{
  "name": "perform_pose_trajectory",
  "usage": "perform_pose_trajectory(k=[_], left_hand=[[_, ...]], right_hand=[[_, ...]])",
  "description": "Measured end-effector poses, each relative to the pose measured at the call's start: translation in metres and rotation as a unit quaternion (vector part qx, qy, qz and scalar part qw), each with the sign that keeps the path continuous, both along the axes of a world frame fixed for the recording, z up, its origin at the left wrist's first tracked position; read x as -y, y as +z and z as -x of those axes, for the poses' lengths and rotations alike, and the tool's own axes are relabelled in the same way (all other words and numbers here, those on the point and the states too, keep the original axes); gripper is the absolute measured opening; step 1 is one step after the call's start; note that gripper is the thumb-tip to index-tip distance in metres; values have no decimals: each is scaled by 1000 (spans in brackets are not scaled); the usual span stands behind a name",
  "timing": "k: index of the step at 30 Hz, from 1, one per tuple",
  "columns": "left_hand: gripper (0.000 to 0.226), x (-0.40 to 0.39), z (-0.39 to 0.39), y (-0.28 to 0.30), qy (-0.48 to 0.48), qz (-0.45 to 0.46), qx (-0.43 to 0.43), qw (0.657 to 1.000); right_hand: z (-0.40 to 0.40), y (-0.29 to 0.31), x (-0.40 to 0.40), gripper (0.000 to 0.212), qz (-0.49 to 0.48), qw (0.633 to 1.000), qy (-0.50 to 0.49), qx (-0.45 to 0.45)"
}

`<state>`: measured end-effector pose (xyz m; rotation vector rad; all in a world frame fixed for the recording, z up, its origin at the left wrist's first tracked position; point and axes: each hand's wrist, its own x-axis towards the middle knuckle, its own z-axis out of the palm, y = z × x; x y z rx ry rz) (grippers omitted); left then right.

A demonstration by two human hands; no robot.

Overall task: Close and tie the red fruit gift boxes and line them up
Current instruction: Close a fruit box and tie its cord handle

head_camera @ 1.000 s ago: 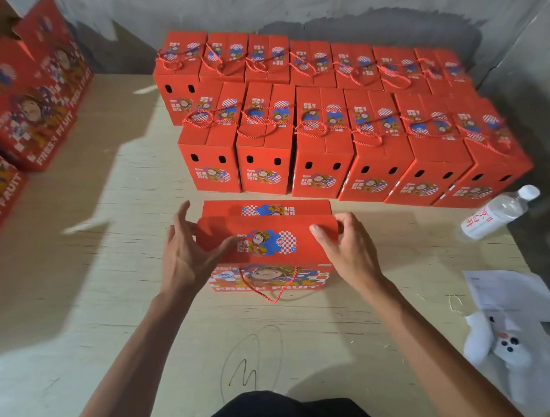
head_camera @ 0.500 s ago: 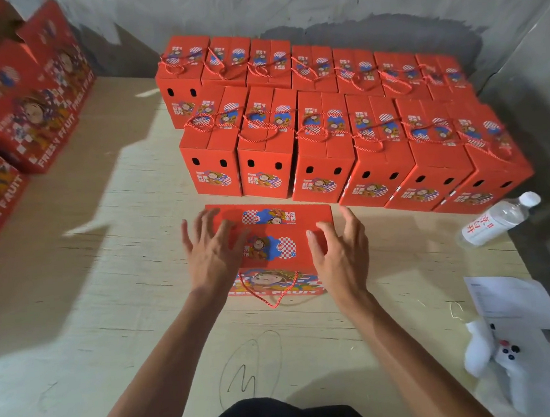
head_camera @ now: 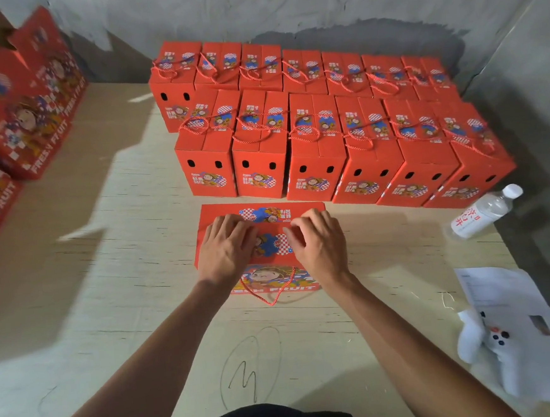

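Observation:
A red fruit gift box [head_camera: 269,241] stands on the pale table just in front of me, its top flaps folded down. My left hand [head_camera: 226,250] presses flat on the left part of the top. My right hand [head_camera: 317,241] rests on the right part with its fingers bent at the flap's seam. A red cord loop [head_camera: 268,292] hangs down the box's front face. Behind it stand two rows of closed, tied red boxes [head_camera: 315,152], several in each row.
Larger red boxes [head_camera: 19,106] marked FRESH FRUIT stand at the far left. A plastic water bottle [head_camera: 484,213] lies at the right. White papers [head_camera: 504,292] and a white cloth [head_camera: 478,337] lie at the near right. Grey walls close the back and right.
Both hands pushed the box's top flaps down flat. They moved from the flap's edges onto the top, and my view has come closer to the box.

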<state>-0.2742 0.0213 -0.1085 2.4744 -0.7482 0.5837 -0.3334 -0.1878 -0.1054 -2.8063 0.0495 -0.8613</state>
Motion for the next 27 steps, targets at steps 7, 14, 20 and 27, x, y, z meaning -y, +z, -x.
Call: perform_pose_trajectory(k=[7, 14, 20, 27], left_hand=[[21, -2, 3, 9, -28, -23, -25, 999], [15, -4, 8, 15, -27, -42, -18, 999], [17, 0, 2, 15, -8, -16, -47, 999], [21, 5, -4, 13, -15, 3, -79, 997]], right_hand=[[0, 0, -2, 31, 5, 1000, -8, -13], [1, 2, -2, 30, -8, 1000, 0, -12], [-3, 5, -3, 31, -5, 1000, 4, -12], [-7, 6, -2, 28, -15, 998, 23, -49]])
